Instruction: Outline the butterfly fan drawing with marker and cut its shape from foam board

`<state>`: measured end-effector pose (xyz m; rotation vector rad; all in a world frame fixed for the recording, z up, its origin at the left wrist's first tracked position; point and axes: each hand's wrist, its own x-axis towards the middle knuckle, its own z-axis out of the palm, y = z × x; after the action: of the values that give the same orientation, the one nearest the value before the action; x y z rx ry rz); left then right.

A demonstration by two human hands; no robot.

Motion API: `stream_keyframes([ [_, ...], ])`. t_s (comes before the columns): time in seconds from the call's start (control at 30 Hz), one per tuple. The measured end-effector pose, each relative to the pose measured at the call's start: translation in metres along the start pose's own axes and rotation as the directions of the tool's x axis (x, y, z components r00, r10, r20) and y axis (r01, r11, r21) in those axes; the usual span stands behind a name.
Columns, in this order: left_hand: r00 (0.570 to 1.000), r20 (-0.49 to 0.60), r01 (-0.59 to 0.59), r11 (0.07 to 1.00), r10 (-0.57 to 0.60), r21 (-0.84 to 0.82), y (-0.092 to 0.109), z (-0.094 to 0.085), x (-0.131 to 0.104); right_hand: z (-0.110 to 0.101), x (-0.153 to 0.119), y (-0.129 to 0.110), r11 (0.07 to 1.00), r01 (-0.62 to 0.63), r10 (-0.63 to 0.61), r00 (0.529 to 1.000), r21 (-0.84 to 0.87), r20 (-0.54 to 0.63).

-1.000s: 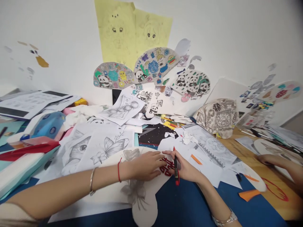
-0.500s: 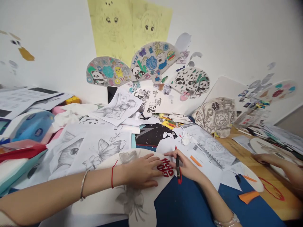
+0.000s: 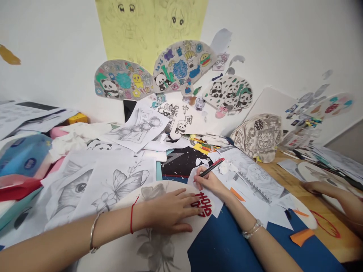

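Note:
My left hand [image 3: 171, 211] lies flat with fingers spread on a white fan-shaped sheet [image 3: 119, 247] painted with grey flowers. Its fingertips partly cover a red double-happiness character [image 3: 204, 206] near the sheet's right edge. Between the fingers of my right hand [image 3: 208, 180] is a black and red marker pen [image 3: 213, 167], slanting up to the right. The pen's red tip points down at a white paper just above the red character; whether it touches cannot be made out.
A butterfly drawing [image 3: 124, 177] and other sketches lie to the left, near a blue tissue pack [image 3: 27, 155]. Decorated fans [image 3: 181, 70] lean against the wall. Orange scraps [image 3: 302, 237] lie on the blue mat [image 3: 227, 241]. Another person's hand [image 3: 314, 187] rests at far right.
My right hand has moved up and slightly left, above the red character. The pen has turned from nearly upright, red end downward, to a writing slant. My left hand stays on the sheet.

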<state>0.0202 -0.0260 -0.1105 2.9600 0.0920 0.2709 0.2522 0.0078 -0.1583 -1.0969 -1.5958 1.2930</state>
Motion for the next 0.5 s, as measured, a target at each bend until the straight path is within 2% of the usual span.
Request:
stream_keyframes([
  [0.07,1.0,0.001,0.0,1.0,0.0,-0.025,0.005,0.001,0.0,0.005,-0.001,0.006,1.0,-0.005,0.005,0.999,-0.006,-0.041],
  [0.17,1.0,0.019,0.012,1.0,-0.011,-0.026,0.011,0.008,0.0,0.009,-0.005,0.008,0.993,0.019,-0.03,0.995,-0.119,-0.094],
  [0.27,0.999,0.045,0.028,0.999,-0.029,0.027,0.011,0.014,-0.001,0.01,-0.008,0.002,0.987,0.032,-0.043,0.997,-0.157,-0.069],
  [0.4,0.995,0.066,0.061,0.993,-0.068,0.096,0.01,0.004,-0.006,0.005,-0.014,-0.008,0.993,-0.002,-0.004,0.998,-0.115,-0.057],
  [0.5,0.989,0.039,0.134,0.979,-0.141,0.154,0.008,-0.009,-0.014,0.001,-0.022,-0.013,0.985,-0.001,-0.016,0.995,-0.173,-0.095],
])
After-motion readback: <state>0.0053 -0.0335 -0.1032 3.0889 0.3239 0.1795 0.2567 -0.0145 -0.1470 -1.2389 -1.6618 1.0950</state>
